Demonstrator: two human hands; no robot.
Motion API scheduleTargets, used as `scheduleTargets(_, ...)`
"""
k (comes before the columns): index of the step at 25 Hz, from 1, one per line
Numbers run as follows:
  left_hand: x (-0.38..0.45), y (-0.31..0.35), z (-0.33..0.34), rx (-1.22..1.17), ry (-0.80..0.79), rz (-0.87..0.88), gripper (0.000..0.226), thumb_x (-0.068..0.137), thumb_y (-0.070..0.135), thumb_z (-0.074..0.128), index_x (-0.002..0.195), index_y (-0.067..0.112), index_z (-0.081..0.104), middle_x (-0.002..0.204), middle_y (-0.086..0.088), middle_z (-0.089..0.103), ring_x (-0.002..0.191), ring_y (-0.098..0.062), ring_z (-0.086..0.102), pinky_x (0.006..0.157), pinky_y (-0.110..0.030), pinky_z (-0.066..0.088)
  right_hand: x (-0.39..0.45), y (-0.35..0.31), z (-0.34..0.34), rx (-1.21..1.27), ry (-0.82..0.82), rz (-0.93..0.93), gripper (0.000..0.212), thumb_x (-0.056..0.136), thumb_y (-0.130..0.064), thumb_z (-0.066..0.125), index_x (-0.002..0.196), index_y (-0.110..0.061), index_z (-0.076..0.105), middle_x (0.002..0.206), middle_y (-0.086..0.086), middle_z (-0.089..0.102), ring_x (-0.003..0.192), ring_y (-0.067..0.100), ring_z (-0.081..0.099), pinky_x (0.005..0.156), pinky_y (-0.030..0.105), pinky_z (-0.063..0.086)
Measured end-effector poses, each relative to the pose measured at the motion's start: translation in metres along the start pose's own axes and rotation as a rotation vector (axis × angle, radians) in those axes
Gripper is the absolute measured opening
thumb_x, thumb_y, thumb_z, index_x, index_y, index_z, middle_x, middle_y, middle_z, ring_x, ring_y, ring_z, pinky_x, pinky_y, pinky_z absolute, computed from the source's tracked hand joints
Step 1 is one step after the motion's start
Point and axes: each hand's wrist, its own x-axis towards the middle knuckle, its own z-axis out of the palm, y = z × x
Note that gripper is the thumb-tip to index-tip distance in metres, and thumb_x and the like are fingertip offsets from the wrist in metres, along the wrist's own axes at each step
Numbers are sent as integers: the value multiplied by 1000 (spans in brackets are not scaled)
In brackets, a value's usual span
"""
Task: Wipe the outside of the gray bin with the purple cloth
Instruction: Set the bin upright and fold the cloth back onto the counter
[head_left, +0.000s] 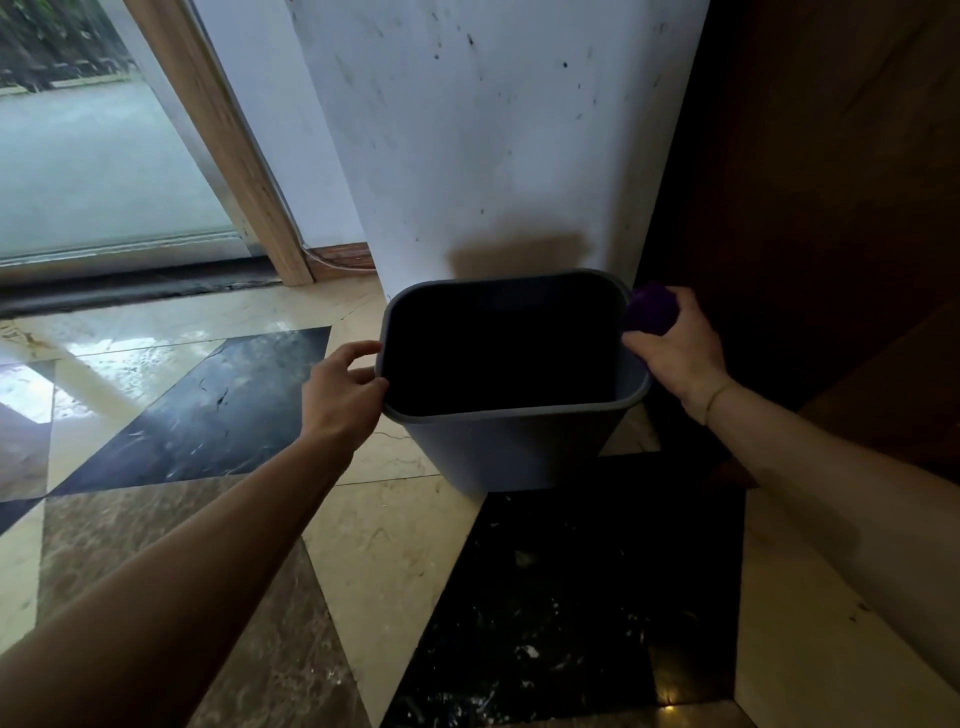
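The gray bin (511, 452) stands upright on the floor in front of a white pillar, its dark inside facing me. My left hand (340, 395) touches the bin's left rim, thumb and fingers curled at the edge. A bunched purple cloth (652, 309) is gripped in my right hand (680, 348), pressed against the outside of the bin's right wall near the top corner. Most of the cloth is hidden behind my fingers and the rim.
A scuffed white pillar (498, 140) rises right behind the bin. Dark wooden panelling (831, 208) closes off the right side. A glass door with a wooden frame (218, 140) is at the left. The floor is glossy marble in beige, brown and black tiles (566, 597).
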Motion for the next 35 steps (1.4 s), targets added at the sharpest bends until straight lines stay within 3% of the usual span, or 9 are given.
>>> scheduleTargets(3,7,2,11,69,-11,16,50,85,-5,62,130,15,57,110,-13,73,89,-18,72,68,-27,61,16,-4,2,-61,9,-3,71,81,-22,77,143,-28,41,130,7,56,112,29,56,82,29,43)
scheduleTargets(7,20,3,17,141,-41,65,56,87,-1,60,140,16,49,115,-14,71,96,-22,70,53,-12,50,29,-5,5,-72,19,9,71,83,-22,76,143,-30,40,137,9,54,121,34,54,85,32,43)
scheduleTargets(12,22,4,23,266,-25,147,47,92,6,57,139,13,51,117,-15,70,106,-26,67,92,-41,52,39,-1,9,-45,23,30,74,84,-26,76,146,-29,36,141,8,52,125,33,52,89,34,43)
scheduleTargets(19,27,5,28,349,-40,152,44,98,9,48,141,12,47,120,-18,68,105,-32,64,84,-33,49,37,-6,4,-171,135,-61,72,83,-40,75,143,-33,36,140,5,54,123,34,55,88,38,45)
scheduleTargets(23,23,26,17,481,-130,-13,47,102,21,42,147,10,37,142,-17,52,129,-34,46,104,-42,37,8,-42,-7,-130,177,-201,71,81,-44,75,142,-31,39,140,0,54,121,24,56,88,33,47)
scheduleTargets(27,-13,114,-1,426,-58,135,38,97,22,51,132,8,56,132,-13,58,112,-22,57,100,-34,43,-41,-123,-29,197,71,-188,66,79,-39,78,134,-37,41,124,-10,59,105,3,62,85,23,53)
scheduleTargets(29,-38,186,-17,90,-236,134,32,91,21,61,123,15,64,116,-4,68,96,-10,64,93,-27,49,-68,-176,-41,378,-35,-113,66,78,-39,79,129,-46,38,126,-3,58,108,15,64,89,37,57)
scheduleTargets(32,-70,301,-56,-395,-642,-36,36,92,29,60,128,22,61,112,8,72,105,-8,65,91,-27,52,-111,-267,-70,390,-146,-107,69,73,-47,78,127,-54,34,137,3,49,112,27,61,89,50,57)
scheduleTargets(35,-95,401,-106,-378,-589,-7,33,91,18,66,123,18,63,100,6,74,95,-7,68,81,-25,54,-148,-363,-108,324,-223,-144,85,69,-36,84,130,-57,27,142,4,35,120,23,55,89,47,57)
